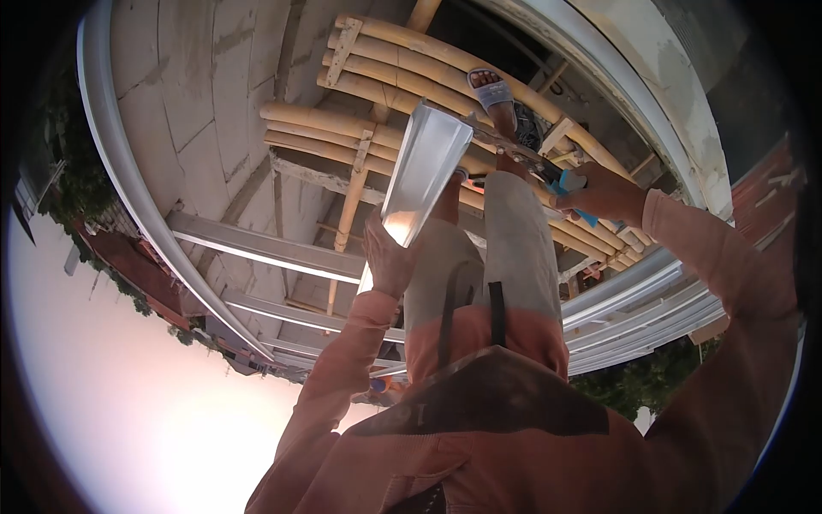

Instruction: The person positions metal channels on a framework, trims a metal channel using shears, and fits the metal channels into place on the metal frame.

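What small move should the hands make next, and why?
Perhaps squeeze the blue-handled snips with the right hand: their handles look spread, and their front seems to meet the metal channel, which the left hand holds.

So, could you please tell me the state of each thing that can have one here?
Metal channel: tilted, held
Blue-handled tool: held, metal end by the channel, open or shut unclear
Left hand: grip closed on the channel
Right hand: grip closed on the tool
Sandal: worn
Bamboo poles: lying side by side
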Demonstrator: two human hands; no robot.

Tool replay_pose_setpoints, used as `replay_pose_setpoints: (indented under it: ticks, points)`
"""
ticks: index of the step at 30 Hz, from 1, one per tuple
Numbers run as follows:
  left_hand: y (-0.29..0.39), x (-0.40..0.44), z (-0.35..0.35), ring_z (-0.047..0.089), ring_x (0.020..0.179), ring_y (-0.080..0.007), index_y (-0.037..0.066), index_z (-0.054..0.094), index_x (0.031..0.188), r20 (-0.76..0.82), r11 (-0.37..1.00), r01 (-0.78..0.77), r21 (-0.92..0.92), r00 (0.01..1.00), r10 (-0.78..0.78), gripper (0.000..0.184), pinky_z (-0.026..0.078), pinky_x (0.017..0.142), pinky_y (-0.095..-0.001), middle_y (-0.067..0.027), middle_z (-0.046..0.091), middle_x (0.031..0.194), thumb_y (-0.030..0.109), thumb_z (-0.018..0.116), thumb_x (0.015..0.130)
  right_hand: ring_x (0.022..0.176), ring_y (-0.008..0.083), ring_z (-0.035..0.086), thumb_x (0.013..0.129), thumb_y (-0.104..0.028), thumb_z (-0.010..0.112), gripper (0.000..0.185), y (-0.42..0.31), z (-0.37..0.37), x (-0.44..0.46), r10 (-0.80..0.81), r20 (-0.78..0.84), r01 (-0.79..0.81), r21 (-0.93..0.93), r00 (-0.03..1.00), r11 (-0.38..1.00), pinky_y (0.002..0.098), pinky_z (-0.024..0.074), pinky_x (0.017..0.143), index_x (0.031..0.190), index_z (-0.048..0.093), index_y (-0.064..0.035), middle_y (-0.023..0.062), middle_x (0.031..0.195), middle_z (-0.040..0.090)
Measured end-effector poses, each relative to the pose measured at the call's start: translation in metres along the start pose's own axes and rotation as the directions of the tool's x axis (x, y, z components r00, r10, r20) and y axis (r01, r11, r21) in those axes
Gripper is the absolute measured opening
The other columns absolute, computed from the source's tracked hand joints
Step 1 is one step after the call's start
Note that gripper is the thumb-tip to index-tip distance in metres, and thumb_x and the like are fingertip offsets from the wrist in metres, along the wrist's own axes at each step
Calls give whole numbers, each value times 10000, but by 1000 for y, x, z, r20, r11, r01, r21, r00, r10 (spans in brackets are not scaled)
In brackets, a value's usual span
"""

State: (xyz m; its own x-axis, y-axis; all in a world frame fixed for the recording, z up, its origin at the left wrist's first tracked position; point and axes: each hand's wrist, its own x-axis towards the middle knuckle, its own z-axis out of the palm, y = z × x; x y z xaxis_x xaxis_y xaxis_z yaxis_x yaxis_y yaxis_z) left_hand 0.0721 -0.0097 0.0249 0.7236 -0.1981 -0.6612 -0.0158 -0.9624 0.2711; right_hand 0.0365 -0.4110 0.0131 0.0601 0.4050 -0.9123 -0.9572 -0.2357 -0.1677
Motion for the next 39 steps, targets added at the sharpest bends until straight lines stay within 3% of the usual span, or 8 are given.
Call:
replay_pose_setpoints:
  ticks: [5,12,15,22,26,29,33,39]
  points:
    - [-2,-1,4,474,1264,-428,3,314,1446,-36,999,-31,33,999,32,931,360,1079,-522,-234,489,1333,260,866,741,808,169,654,854,-453,766,494,3,12,3,0,-149,-5,-29,989,1000,338,500,766,1113,689,-40,62,831,677]
    - [-1,0,6,488,1236,-424,-15,334,1437,-95,992,-116,49,988,120,888,377,1043,-523,-241,519,1295,301,837,777,900,292,728,864,-448,731,629,36,34,21,-196,-338,104,-273,921,957,395,551,857,1285,630,8,190,1005,743]
    - [-11,0,5,486,1202,-471,-56,284,1436,-11,992,-126,33,992,126,937,375,1030,-550,-283,482,1278,366,832,803,766,269,719,858,-379,727,593,7,10,-5,-136,-301,26,-343,944,939,379,560,765,1263,628,43,165,906,735]
    - [-8,-2,2,483,1223,-463,-39,292,1418,0,998,-66,25,998,66,948,390,1030,-539,-276,482,1293,366,854,771,742,212,645,838,-407,755,469,-23,-10,-31,14,-17,-16,-94,1000,995,319,511,726,1092,658,-25,78,812,667]
    - [3,-3,-1,477,1233,-454,-23,290,1430,5,998,-63,18,998,62,948,386,1041,-536,-267,468,1306,350,858,769,929,197,623,848,-463,755,455,8,6,-14,-30,-43,24,-135,999,991,328,471,851,1047,662,-64,84,944,669]
    - [-4,-4,3,478,1226,-455,-19,288,1435,-37,994,-101,52,994,103,947,385,1041,-540,-261,470,1294,332,859,767,1057,200,587,854,-502,750,522,20,17,-2,-54,88,53,20,995,998,335,428,931,1146,671,-76,91,1086,671]
    - [-6,-4,9,472,1245,-450,-16,288,1446,-48,995,-94,43,994,96,960,373,1057,-540,-254,471,1313,335,863,763,1056,186,588,864,-562,735,579,15,12,-4,-144,8,141,125,990,982,327,438,913,1198,664,-94,84,1114,676]
    - [-5,-7,10,465,1281,-435,-9,302,1462,-21,999,-50,-2,999,50,968,355,1091,-531,-243,474,1362,302,874,746,931,159,632,839,-608,735,588,7,-21,3,-36,68,41,-75,997,996,307,471,842,1114,687,-90,54,1016,699]
